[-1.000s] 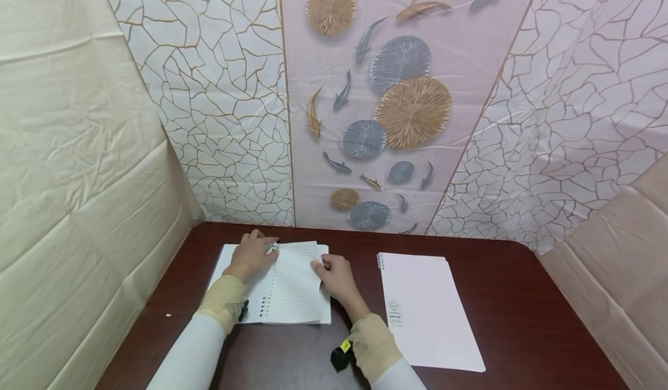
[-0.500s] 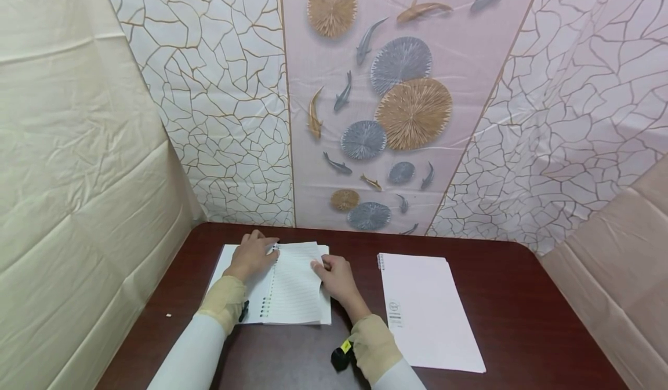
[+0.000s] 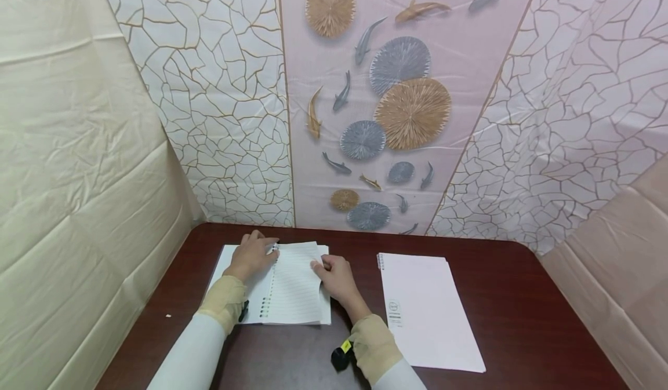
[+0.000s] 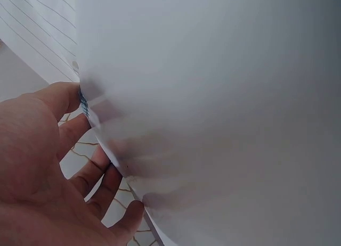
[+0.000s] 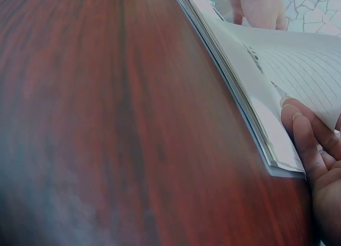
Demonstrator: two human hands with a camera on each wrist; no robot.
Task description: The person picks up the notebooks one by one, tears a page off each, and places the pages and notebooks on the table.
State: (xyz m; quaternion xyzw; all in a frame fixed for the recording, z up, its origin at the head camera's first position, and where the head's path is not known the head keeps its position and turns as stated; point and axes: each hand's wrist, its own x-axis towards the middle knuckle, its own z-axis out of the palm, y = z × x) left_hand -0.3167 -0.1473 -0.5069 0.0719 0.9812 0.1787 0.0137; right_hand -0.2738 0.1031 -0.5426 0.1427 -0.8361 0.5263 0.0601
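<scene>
An open spiral notebook (image 3: 297, 288) lies at the left of the table, with a ruled page on its right side and a plain white page (image 4: 213, 97) on its left. My left hand (image 3: 251, 255) rests at the top of that left page, thumb by the spiral binding; in the left wrist view its fingers (image 4: 101, 177) touch the paper's edge. At the right edge, my right hand (image 3: 336, 277) pinches the ruled page (image 5: 303, 70) between thumb and fingers. That page is bowed up off the sheets below, as the right wrist view shows.
A second white spiral pad (image 3: 430, 314), printed with a small logo, lies to the right on the dark red-brown table (image 3: 532, 320). A small white scrap (image 3: 168, 315) is at the left. Patterned cloth (image 3: 365, 117) stands behind the table, beige cloth (image 3: 78, 204) at the sides.
</scene>
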